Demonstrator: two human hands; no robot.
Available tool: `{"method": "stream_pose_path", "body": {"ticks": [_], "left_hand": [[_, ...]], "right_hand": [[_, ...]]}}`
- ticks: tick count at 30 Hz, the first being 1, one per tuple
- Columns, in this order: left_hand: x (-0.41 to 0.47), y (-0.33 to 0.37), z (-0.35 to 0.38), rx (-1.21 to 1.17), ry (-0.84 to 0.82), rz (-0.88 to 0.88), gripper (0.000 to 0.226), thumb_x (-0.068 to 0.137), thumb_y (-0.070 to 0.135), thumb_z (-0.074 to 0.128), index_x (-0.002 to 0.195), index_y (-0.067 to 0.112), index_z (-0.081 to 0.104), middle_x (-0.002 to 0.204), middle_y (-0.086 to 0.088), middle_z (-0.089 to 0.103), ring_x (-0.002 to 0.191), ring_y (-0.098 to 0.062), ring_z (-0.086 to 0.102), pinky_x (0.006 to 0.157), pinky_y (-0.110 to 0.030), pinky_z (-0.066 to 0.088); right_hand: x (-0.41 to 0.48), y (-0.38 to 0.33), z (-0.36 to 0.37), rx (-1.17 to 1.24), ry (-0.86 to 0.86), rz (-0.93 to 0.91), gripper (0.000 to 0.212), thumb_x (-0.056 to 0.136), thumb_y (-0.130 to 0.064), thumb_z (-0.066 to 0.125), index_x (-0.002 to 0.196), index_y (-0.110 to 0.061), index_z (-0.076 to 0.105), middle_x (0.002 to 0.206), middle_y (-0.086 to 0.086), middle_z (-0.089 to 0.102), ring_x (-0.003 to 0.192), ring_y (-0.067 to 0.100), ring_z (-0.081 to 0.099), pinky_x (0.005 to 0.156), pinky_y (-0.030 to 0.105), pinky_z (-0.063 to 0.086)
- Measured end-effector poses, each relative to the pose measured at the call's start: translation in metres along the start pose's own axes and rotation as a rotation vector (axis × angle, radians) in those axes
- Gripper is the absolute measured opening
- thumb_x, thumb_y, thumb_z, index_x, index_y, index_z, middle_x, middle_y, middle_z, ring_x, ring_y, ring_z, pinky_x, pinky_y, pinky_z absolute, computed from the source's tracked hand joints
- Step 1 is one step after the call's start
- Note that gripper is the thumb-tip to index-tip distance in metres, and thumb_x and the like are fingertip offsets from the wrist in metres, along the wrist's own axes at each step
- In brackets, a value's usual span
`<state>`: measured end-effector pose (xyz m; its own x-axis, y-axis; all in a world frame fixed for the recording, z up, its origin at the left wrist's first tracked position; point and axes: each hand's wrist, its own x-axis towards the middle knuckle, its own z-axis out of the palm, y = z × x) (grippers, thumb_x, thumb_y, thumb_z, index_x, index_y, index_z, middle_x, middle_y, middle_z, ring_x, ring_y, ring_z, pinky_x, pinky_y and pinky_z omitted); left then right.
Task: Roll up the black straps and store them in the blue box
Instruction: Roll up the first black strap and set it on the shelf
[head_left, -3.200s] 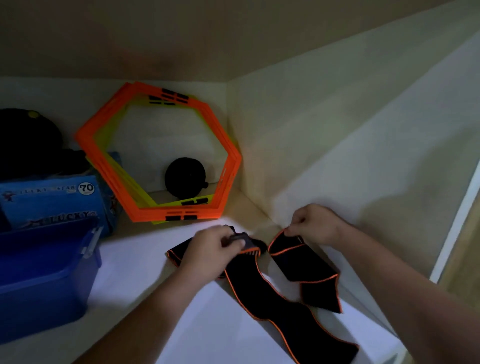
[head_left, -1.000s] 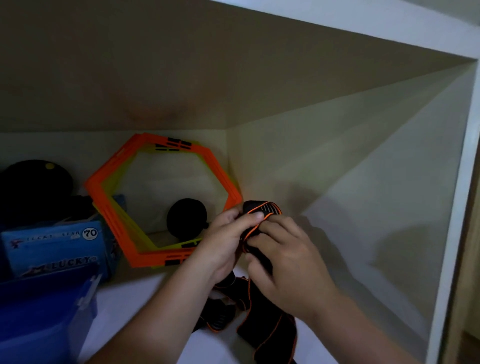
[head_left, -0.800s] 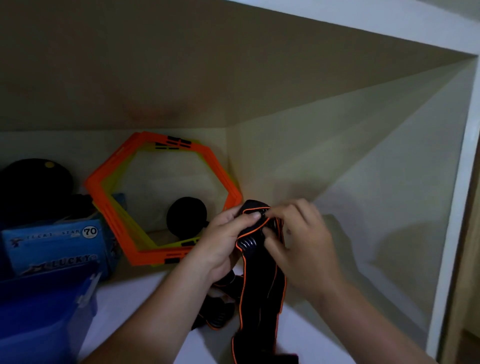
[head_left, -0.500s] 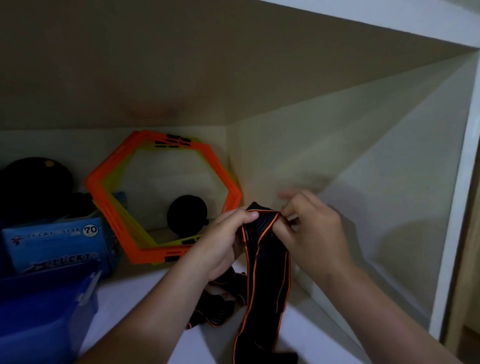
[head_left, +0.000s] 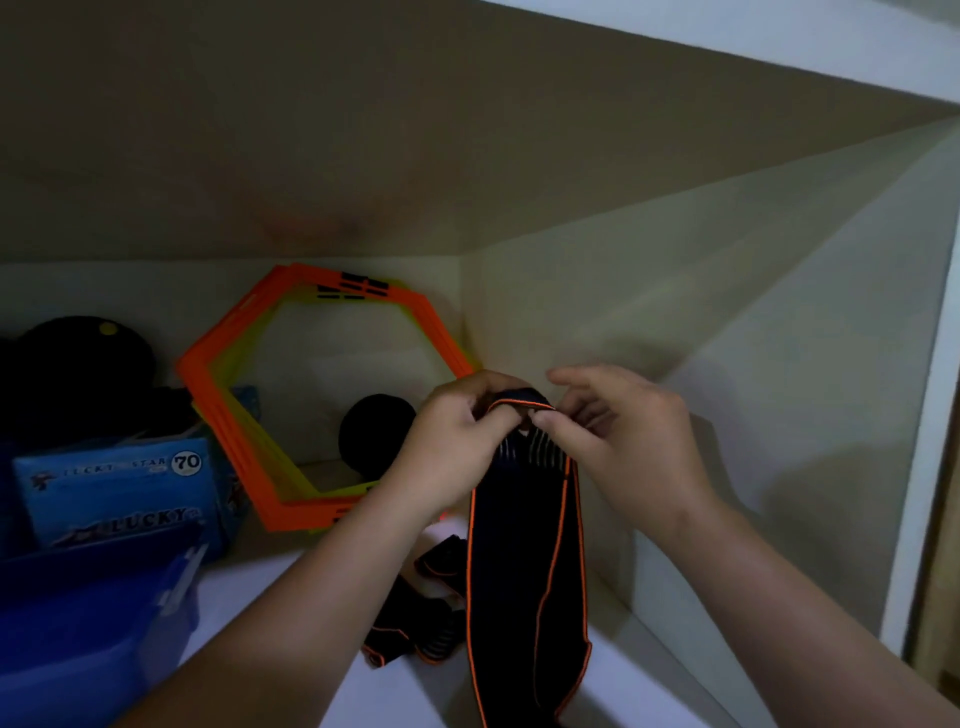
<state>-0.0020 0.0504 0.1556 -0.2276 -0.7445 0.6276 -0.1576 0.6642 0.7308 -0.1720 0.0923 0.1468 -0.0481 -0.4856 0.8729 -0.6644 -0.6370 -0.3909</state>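
Both hands are up inside the shelf cubby — left hand (head_left: 457, 441) and right hand (head_left: 623, 441) each pinch the folded top of the black orange-edged fabric strap (head_left: 524, 561), which hangs down to the white shelf (head_left: 649, 691). Blue plastic box (head_left: 93, 623) sits far left.

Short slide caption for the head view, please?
Left hand and right hand pinch top of black strap; blue box at left.
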Motion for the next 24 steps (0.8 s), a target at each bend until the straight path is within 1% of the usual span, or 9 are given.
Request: {"method": "stream_pose_path", "body": {"ticks": [3,5,8,10,14,18,19,21,24], "left_hand": [[0.014,0.007,0.002,-0.032,0.097,-0.030,0.019,0.092,0.003,0.060,0.102,0.010,0.075,0.092,-0.002,0.076,0.086,-0.011,0.070,0.072,-0.015,0.051],[0.025,0.014,0.003,-0.076,0.114,-0.040,0.021,0.092,0.002,0.059,0.107,0.010,0.072,0.096,-0.003,0.075,0.086,-0.009,0.069,0.074,-0.016,0.051],[0.039,0.026,0.001,-0.036,0.107,0.068,0.028,0.090,0.001,0.058,0.110,0.015,0.071,0.103,0.000,0.075,0.094,-0.006,0.070,0.082,-0.018,0.051],[0.046,0.029,-0.002,0.068,0.102,0.180,0.021,0.088,0.005,0.062,0.101,0.017,0.074,0.098,0.005,0.075,0.096,-0.006,0.070,0.085,-0.020,0.052],[0.051,0.028,-0.006,0.148,0.072,0.257,0.014,0.088,0.010,0.068,0.092,0.020,0.077,0.088,0.009,0.076,0.086,-0.003,0.070,0.081,-0.022,0.052],[0.050,0.026,-0.005,0.191,0.048,0.274,0.020,0.087,0.010,0.068,0.103,0.015,0.079,0.097,0.006,0.079,0.094,-0.002,0.072,0.086,-0.023,0.054],[0.049,0.026,-0.003,0.194,0.048,0.273,0.021,0.087,0.013,0.068,0.105,0.016,0.079,0.097,0.005,0.079,0.093,-0.003,0.072,0.085,-0.023,0.054],[0.049,0.024,-0.001,0.184,0.070,0.262,0.019,0.087,0.014,0.069,0.104,0.017,0.078,0.095,0.006,0.078,0.090,-0.002,0.071,0.082,-0.021,0.055],[0.052,0.020,-0.002,0.160,0.117,0.217,0.024,0.084,0.016,0.071,0.107,0.016,0.076,0.096,0.000,0.078,0.093,-0.011,0.073,0.087,-0.034,0.058]], "right_hand": [[0.015,0.000,-0.004,0.050,-0.102,0.072,0.022,0.079,-0.024,0.084,0.100,-0.027,0.079,0.078,-0.013,0.074,0.069,0.001,0.068,0.066,0.011,0.050],[0.029,-0.004,-0.007,0.039,-0.065,0.045,0.010,0.081,-0.018,0.081,0.088,-0.025,0.080,0.073,-0.012,0.075,0.065,0.000,0.067,0.065,0.013,0.050],[0.048,-0.011,-0.013,-0.015,-0.001,0.019,0.005,0.081,-0.020,0.080,0.078,-0.021,0.077,0.063,-0.010,0.069,0.060,0.005,0.063,0.060,0.018,0.051],[0.056,-0.013,-0.016,-0.066,0.009,-0.018,0.010,0.081,-0.023,0.081,0.075,-0.019,0.074,0.061,-0.008,0.068,0.060,0.007,0.063,0.058,0.022,0.051],[0.061,-0.013,-0.022,-0.181,-0.008,-0.084,0.013,0.080,-0.026,0.081,0.077,-0.016,0.073,0.064,-0.005,0.070,0.060,0.009,0.064,0.061,0.028,0.054],[0.065,-0.016,-0.023,-0.194,-0.036,-0.198,0.015,0.078,-0.023,0.082,0.091,-0.020,0.075,0.079,-0.008,0.067,0.060,0.003,0.058,0.065,0.017,0.048],[0.067,-0.017,-0.023,-0.197,-0.040,-0.228,0.013,0.078,-0.021,0.082,0.089,-0.019,0.076,0.079,-0.007,0.067,0.059,0.001,0.056,0.065,0.014,0.046],[0.070,-0.018,-0.022,-0.200,-0.049,-0.253,0.007,0.079,-0.019,0.081,0.083,-0.017,0.076,0.077,-0.006,0.067,0.060,0.006,0.057,0.064,0.018,0.047],[0.073,-0.017,-0.021,-0.210,-0.059,-0.255,0.007,0.079,-0.019,0.081,0.080,-0.016,0.075,0.075,-0.004,0.067,0.064,0.012,0.061,0.064,0.024,0.048]]}}
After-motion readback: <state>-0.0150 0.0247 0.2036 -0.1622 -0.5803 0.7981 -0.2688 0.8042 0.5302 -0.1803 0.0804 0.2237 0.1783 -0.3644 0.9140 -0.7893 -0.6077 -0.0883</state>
